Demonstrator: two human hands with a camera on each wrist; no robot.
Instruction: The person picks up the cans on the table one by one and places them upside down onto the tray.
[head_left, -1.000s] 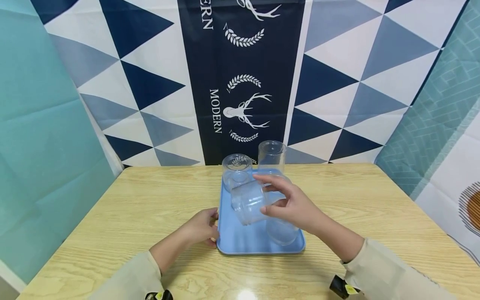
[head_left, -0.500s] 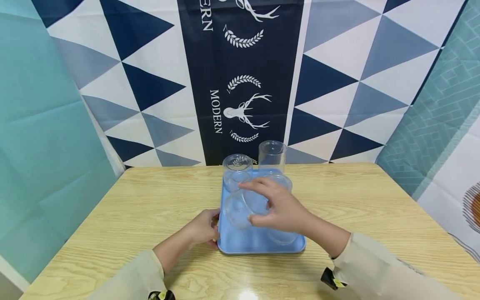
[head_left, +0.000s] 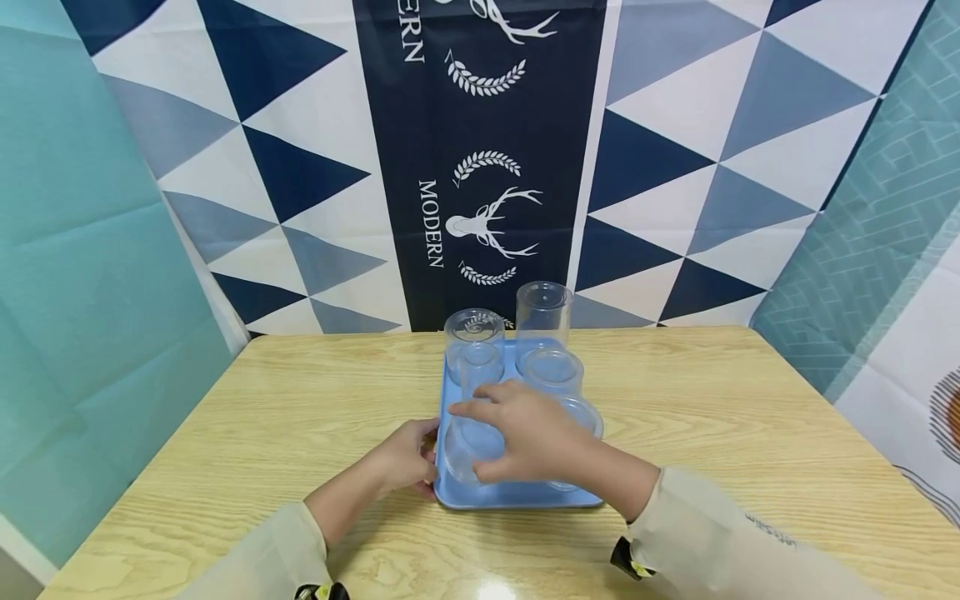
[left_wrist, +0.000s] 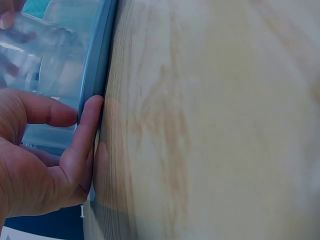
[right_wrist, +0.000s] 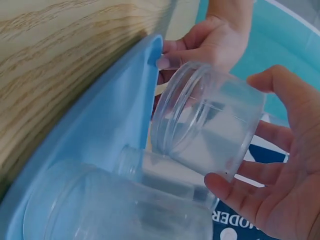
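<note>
My right hand point(head_left: 528, 433) holds a clear plastic jar point(right_wrist: 215, 120) by its base end, thumb on one side and fingers on the other. The jar's threaded mouth points down toward the front left of a blue tray point(right_wrist: 95, 112); whether it touches the tray I cannot tell. My left hand point(head_left: 405, 458) pinches the tray's left rim, with its fingers point(left_wrist: 86, 127) against the outside of the edge. Behind and right of the held jar stand other clear jars, among them a wide one point(head_left: 475, 327), a tall one point(head_left: 543, 307) and a shorter one point(head_left: 553, 375).
The tray lies on a light wood-grain table point(head_left: 322, 392). At the table's far edge hangs a patterned cloth point(head_left: 487, 167) with triangles and deer heads. A teal cloth point(head_left: 97, 275) hangs along the left side.
The right hand has moved the jar left and toward me, turning it from sideways to mouth down. The left hand stays on the tray's rim.
</note>
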